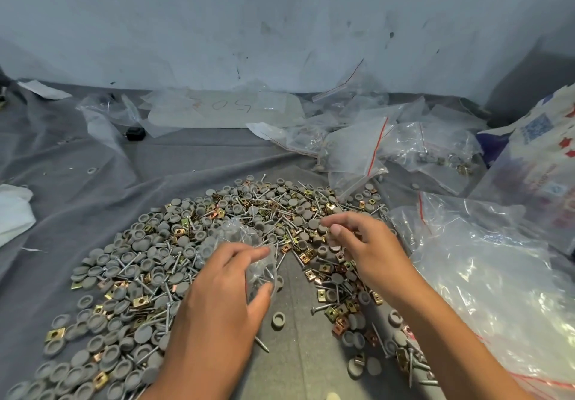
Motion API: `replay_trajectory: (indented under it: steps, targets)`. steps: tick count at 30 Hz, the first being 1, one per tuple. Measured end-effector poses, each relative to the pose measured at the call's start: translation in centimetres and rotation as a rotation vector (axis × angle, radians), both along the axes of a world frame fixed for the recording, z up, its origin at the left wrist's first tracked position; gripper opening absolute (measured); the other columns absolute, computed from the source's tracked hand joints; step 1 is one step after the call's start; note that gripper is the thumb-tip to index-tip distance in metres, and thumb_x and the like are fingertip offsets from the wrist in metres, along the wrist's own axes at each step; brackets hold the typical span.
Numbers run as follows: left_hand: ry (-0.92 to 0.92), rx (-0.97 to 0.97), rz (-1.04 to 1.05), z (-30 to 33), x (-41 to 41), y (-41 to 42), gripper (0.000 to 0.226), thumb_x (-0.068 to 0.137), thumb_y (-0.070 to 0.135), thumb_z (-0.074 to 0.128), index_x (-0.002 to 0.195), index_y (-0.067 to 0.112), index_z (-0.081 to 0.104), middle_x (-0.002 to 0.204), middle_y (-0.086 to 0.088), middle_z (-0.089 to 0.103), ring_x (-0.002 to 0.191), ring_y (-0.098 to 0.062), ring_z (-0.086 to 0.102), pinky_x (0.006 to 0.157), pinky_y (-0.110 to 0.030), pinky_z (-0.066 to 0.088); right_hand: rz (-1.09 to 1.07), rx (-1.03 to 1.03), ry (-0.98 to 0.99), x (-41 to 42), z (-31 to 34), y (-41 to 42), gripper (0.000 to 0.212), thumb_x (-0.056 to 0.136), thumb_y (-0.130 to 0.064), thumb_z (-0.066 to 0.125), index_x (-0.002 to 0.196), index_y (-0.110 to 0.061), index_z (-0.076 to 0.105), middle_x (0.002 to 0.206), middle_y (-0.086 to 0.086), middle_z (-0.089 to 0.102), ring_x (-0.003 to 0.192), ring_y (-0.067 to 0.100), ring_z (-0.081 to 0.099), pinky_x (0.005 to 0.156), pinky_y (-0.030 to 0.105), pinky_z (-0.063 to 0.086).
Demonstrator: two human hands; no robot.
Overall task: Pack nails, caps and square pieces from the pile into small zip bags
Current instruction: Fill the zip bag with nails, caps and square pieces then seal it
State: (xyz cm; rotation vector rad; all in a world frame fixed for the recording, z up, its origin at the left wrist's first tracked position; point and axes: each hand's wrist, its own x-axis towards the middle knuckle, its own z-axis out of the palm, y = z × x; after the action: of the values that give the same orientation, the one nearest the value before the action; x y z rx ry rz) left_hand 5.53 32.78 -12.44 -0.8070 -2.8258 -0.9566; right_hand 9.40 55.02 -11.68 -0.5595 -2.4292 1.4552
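pile point(193, 262) on cloth point(77, 163); zip bags point(367, 147) behind, right.

The pile point(193, 262) mixes matt grey plastic caps point(146, 332), bright silvery metal nails point(174, 264) and square pieces point(140, 301) of brassy, slightly shiny metal. It lies on a grey cloth point(62, 163), soft, matt and creased. The small zip bag point(249, 244) is thin clear plastic, crinkled and faintly glossy. The large bag point(497, 290) at right is glossier clear plastic catching white highlights. The wall point(280, 26) behind looks matt, pale and scuffed with dark marks.
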Motion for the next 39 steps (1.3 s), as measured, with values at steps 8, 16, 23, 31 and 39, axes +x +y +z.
replay_trajectory:
  steps: [8, 16, 23, 31, 39]
  targets:
    - [0.003, 0.011, 0.006, -0.1, -0.1, -0.1, 0.052, 0.077, 0.047, 0.062, 0.129, 0.048, 0.053, 0.104, 0.043, 0.034, 0.094, 0.03, 0.039, 0.068, 0.003, 0.025, 0.086, -0.844, -0.07, -0.4, 0.7, -0.4, 0.027, 0.092, -0.023, 0.057, 0.108, -0.011, 0.075, 0.078, 0.0, 0.067, 0.069, 0.008, 0.06, 0.058, 0.02, 0.048]
    - [0.01, 0.013, 0.001, 0.1, -0.1, -0.1, 0.053, 0.077, 0.047, 0.063, 0.129, 0.048, 0.053, 0.105, 0.042, 0.036, 0.09, 0.028, 0.04, 0.066, 0.004, 0.025, -0.016, -1.105, -0.013, -0.5, 0.9, -0.2, 0.027, 0.105, -0.015, 0.046, 0.117, -0.004, 0.067, 0.09, 0.006, 0.07, 0.07, 0.01, 0.064, 0.057, 0.02, 0.053]
    - [0.01, 0.031, 0.009, -0.1, -0.1, -0.1, 0.052, 0.076, 0.045, 0.066, 0.127, 0.045, 0.057, 0.107, 0.038, 0.038, 0.089, 0.027, 0.041, 0.071, 0.0, 0.027, 0.147, -1.033, 0.005, -0.1, 1.1, -1.9, 0.037, 0.09, -0.003, 0.059, 0.127, -0.002, 0.061, 0.115, 0.014, 0.074, 0.098, 0.018, 0.074, 0.07, 0.02, 0.059]
    - [0.024, 0.021, 0.003, -0.4, -0.1, -0.1, 0.054, 0.076, 0.046, 0.064, 0.129, 0.046, 0.054, 0.11, 0.038, 0.038, 0.092, 0.026, 0.041, 0.071, 0.0, 0.028, 0.146, -1.209, -0.051, 0.3, 0.4, -2.7, 0.04, 0.099, 0.015, 0.037, 0.135, 0.004, 0.051, 0.125, 0.019, 0.069, 0.114, 0.028, 0.069, 0.086, 0.028, 0.06]
    - [0.016, 0.027, 0.0, 0.0, 0.0, -0.1, 0.054, 0.076, 0.044, 0.064, 0.129, 0.043, 0.056, 0.11, 0.035, 0.041, 0.092, 0.023, 0.043, 0.07, -0.001, 0.03, 0.228, -1.063, -0.073, 0.5, 0.5, -2.7, 0.032, 0.091, 0.001, 0.056, 0.122, -0.002, 0.064, 0.114, 0.015, 0.075, 0.097, 0.02, 0.075, 0.07, 0.02, 0.059]
